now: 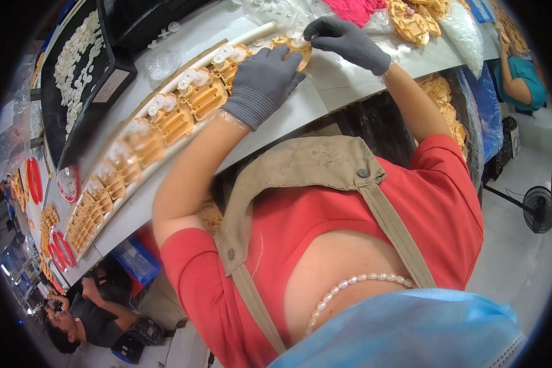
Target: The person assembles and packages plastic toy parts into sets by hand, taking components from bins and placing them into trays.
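Observation:
My left hand (260,86), in a grey knit glove, lies over the far end of a row of orange plastic housings (207,98). Its fingers bend over the last orange plastic housing (302,56), with the thumb at the near side; the palm hides part of the row. Beyond it, my gloved right hand (348,44) has thumb and forefinger pinched together beside that housing. Whatever sits in this pinch is too small to make out. Small white plastic wheels (192,78) sit along the far edge of several housings. White rails (165,153) border the row.
A black bin (107,92) of small white parts stands left of the row. Clear bags (463,37), pink material (356,9) and more orange parts (411,21) crowd the back right. Red-rimmed trays (61,248) lie far left. Other people work nearby; a fan (536,210) stands right.

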Action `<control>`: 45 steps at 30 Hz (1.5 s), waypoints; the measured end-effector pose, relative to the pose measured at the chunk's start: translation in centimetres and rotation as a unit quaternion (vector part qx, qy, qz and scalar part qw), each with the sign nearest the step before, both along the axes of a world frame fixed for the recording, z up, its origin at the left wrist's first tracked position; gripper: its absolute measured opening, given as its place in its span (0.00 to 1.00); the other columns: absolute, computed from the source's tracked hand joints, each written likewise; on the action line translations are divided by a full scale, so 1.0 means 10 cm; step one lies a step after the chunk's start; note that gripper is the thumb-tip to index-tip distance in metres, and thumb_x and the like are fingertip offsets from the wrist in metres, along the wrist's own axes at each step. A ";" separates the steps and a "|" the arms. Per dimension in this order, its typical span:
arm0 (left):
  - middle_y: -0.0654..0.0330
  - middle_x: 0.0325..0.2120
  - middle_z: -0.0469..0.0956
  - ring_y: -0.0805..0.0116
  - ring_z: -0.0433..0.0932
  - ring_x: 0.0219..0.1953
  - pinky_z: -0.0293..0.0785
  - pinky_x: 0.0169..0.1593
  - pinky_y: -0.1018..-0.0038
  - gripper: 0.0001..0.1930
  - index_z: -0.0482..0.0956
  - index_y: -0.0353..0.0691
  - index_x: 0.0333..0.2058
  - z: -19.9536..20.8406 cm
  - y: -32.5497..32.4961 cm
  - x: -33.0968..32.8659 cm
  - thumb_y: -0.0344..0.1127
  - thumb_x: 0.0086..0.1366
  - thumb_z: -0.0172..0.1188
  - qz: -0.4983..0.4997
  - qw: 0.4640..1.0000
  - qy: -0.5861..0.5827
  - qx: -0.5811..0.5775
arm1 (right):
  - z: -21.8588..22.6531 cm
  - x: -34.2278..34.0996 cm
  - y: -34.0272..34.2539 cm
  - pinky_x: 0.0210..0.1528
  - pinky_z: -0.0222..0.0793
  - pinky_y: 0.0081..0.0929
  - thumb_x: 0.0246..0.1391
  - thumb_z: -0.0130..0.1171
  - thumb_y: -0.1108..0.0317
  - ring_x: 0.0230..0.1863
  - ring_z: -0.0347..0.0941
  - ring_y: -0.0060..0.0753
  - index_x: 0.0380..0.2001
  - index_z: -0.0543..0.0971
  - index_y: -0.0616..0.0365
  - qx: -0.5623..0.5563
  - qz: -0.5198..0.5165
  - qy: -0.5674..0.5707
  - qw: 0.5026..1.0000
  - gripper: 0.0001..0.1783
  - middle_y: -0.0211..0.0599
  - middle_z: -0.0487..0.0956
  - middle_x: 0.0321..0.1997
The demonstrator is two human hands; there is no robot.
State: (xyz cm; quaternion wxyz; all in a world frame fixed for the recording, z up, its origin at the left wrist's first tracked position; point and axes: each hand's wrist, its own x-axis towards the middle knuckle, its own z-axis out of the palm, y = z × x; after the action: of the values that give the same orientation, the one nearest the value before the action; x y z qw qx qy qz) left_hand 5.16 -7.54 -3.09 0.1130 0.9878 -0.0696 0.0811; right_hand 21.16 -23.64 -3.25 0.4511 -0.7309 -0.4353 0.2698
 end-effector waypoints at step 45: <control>0.51 0.49 0.69 0.56 0.72 0.51 0.72 0.56 0.61 0.23 0.64 0.34 0.54 0.33 -0.03 -0.48 0.23 0.58 0.50 0.090 0.464 0.050 -0.880 | 0.45 -0.43 0.16 0.46 0.70 0.23 0.54 0.57 0.70 0.42 0.73 0.26 0.49 0.76 0.53 0.207 0.011 -0.154 0.966 0.18 0.36 0.76 0.45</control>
State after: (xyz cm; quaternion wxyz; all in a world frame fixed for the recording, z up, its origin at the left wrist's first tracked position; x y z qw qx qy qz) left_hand 0.39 -7.80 0.17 0.9178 0.3691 0.1336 0.0597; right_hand 16.84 -22.07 1.25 0.5172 -0.6495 -0.5539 0.0628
